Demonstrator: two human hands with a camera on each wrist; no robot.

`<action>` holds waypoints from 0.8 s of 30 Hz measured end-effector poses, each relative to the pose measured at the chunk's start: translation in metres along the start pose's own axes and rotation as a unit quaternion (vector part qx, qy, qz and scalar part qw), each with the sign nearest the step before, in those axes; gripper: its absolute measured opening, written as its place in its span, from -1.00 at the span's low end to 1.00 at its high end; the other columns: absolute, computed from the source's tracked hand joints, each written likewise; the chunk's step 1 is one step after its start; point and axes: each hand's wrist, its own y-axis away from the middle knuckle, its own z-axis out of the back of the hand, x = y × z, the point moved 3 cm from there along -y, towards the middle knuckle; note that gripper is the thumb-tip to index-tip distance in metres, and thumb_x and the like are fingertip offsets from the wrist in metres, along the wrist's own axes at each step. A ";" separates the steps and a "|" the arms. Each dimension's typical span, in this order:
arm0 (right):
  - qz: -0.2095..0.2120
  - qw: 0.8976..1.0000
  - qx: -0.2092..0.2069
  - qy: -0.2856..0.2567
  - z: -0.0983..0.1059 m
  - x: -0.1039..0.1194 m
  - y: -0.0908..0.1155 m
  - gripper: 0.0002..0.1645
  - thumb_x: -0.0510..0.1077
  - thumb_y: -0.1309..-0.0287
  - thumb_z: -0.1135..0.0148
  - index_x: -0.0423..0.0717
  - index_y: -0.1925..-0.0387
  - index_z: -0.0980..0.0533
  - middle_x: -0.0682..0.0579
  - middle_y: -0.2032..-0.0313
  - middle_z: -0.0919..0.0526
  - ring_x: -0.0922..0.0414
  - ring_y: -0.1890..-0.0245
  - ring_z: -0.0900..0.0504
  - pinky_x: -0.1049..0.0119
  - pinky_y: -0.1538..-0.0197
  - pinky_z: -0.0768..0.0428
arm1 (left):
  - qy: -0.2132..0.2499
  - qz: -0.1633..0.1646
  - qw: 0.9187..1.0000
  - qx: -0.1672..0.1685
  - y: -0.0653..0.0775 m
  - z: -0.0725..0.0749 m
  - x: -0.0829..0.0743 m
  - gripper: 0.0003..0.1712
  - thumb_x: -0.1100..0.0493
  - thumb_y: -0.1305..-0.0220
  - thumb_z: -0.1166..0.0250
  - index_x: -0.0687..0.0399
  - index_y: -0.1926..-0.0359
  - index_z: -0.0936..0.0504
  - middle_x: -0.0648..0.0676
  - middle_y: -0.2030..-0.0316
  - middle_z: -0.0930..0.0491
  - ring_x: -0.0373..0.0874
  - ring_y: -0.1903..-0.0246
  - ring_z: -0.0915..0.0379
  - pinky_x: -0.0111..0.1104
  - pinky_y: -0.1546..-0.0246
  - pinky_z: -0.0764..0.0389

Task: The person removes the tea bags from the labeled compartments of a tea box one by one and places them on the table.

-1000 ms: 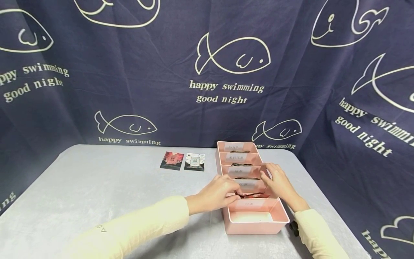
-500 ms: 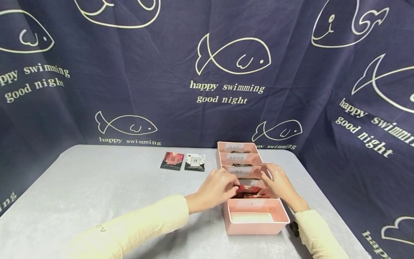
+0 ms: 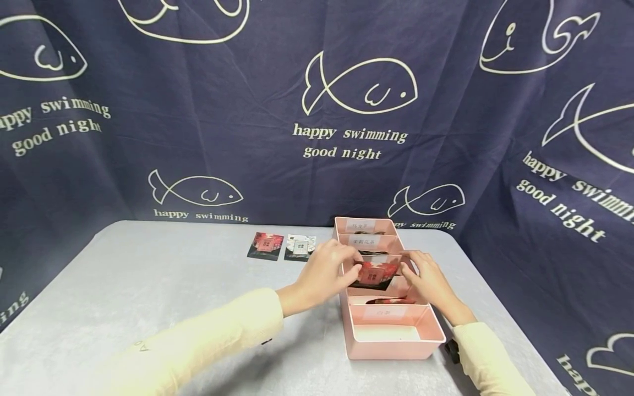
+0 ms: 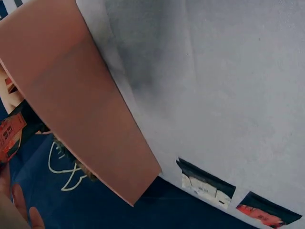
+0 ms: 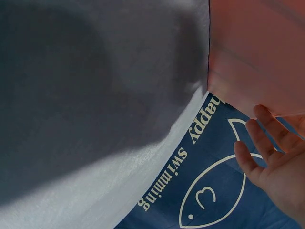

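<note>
My left hand (image 3: 324,269) pinches the left edge of a red-and-black sachet (image 3: 373,273), held up above the pink divided box (image 3: 393,349). In the left wrist view, that sachet (image 4: 10,136) shows past the box's wall, with some fingers (image 4: 19,202) below it. My right hand (image 3: 428,278) rests at the box's right rim, thumb toward the inside. Its fingers (image 5: 274,133) look spread and loosely bent in the right wrist view. More red sachets (image 3: 391,301) lie in the compartment behind the front one.
On the table left of the box lie a red sachet (image 3: 266,246) and a white one (image 3: 299,247), side by side. Handwritten labels (image 3: 383,312) mark the box's dividers. Dark sachets (image 3: 373,253) stand in back compartments. A navy curtain (image 3: 272,126) surrounds the table's back and sides.
My left hand has drawn the red-and-black sachet up out of its compartment and moved it away from me, toward the box's middle. My right hand has stayed at the rim.
</note>
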 end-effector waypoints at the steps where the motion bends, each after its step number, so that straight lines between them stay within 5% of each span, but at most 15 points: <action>1: -0.001 1.000 0.000 0.001 0.000 0.000 0.000 -0.64 -0.19 -0.14 -0.08 -0.28 0.04 -0.45 -0.24 0.09 -0.55 -0.16 0.07 -0.45 -0.10 -0.01 -0.36 | 0.002 -0.001 1.000 -0.005 -0.001 0.002 0.000 -0.92 0.13 -0.09 -0.23 -0.11 0.35 -0.62 -0.19 0.46 -0.59 -0.30 0.36 -0.35 -0.38 0.26 -0.36; 11: -0.002 1.000 0.000 -0.001 0.001 0.000 0.001 -0.66 -0.20 -0.13 -0.09 -0.27 0.05 -0.46 -0.23 0.09 -0.56 -0.15 0.07 -0.45 -0.10 -0.01 -0.35 | 0.023 -0.012 0.998 -0.056 -0.004 0.027 0.008 -0.92 0.18 -0.11 -0.22 -0.12 0.36 -0.60 -0.21 0.43 -0.59 -0.30 0.28 -0.41 -0.31 0.11 -0.40; 24: 0.000 1.000 0.007 0.004 0.002 0.001 0.001 -0.67 -0.20 -0.14 -0.09 -0.29 0.06 -0.45 -0.24 0.09 -0.55 -0.16 0.07 -0.44 -0.10 -0.01 -0.35 | -0.005 0.045 0.995 -0.089 0.018 0.053 0.054 -0.94 0.22 -0.07 -0.24 -0.05 0.39 -0.57 -0.13 0.43 -0.62 -0.18 0.34 -0.41 -0.30 0.25 -0.39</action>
